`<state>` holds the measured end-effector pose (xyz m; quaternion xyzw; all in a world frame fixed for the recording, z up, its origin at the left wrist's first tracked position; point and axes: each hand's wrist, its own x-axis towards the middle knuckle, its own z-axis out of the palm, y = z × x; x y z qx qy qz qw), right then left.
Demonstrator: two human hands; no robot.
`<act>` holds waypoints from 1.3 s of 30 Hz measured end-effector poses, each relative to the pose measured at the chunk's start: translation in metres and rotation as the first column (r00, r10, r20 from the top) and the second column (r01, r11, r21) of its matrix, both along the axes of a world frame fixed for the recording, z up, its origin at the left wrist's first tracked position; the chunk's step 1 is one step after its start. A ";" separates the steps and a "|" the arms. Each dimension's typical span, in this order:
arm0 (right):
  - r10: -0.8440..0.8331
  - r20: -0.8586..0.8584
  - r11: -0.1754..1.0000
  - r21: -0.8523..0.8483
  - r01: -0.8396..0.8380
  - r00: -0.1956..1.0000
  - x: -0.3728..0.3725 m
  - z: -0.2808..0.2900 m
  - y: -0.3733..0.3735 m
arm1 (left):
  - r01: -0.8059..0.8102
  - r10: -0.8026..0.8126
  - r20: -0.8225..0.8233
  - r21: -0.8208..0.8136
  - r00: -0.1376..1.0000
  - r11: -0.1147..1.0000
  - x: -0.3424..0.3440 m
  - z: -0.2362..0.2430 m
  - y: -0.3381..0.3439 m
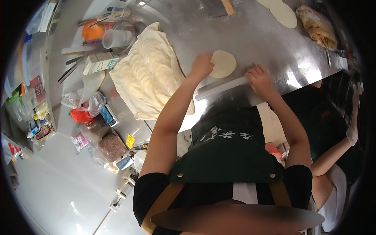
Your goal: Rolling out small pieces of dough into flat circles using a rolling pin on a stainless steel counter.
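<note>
A thin round dough wrapper (224, 64) lies flat on the steel worktop. My left hand (202, 65) pinches its left edge between thumb and fingers. Just nearer to me, a pale rolling pin (222, 88) slants across the steel, apart from the wrapper. My right hand (259, 81) rests over the pin's right end with curled fingers; what lies under the palm is hidden. Left of my left forearm spreads a large cream, cloth-like sheet (145, 74) with lumps showing beneath it.
More dough rounds (283, 15) lie at the far edge, beside a bagged brown filling (318, 27). At left stand clear plastic tubs (117, 37), a carton (101, 62), a knife (70, 72) and bagged goods (111, 147). A co-worker's arm (340, 150) is at right.
</note>
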<state>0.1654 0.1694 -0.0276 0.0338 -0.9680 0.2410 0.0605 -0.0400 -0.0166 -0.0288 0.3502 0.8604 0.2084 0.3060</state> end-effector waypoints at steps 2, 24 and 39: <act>0.040 0.018 0.999 0.024 -0.040 0.999 -0.018 0.001 0.002 | -0.034 0.034 0.004 0.002 0.999 0.999 0.001 -0.013 -0.002; -0.399 -0.091 0.888 0.211 0.409 0.912 -0.140 -0.036 -0.032 | -0.096 0.096 0.445 -0.024 0.890 0.995 -0.035 -0.038 0.026; 0.038 0.063 0.999 -0.016 -0.037 0.997 0.003 0.002 -0.002 | -0.045 0.048 0.067 -0.044 0.997 0.998 0.000 0.026 0.009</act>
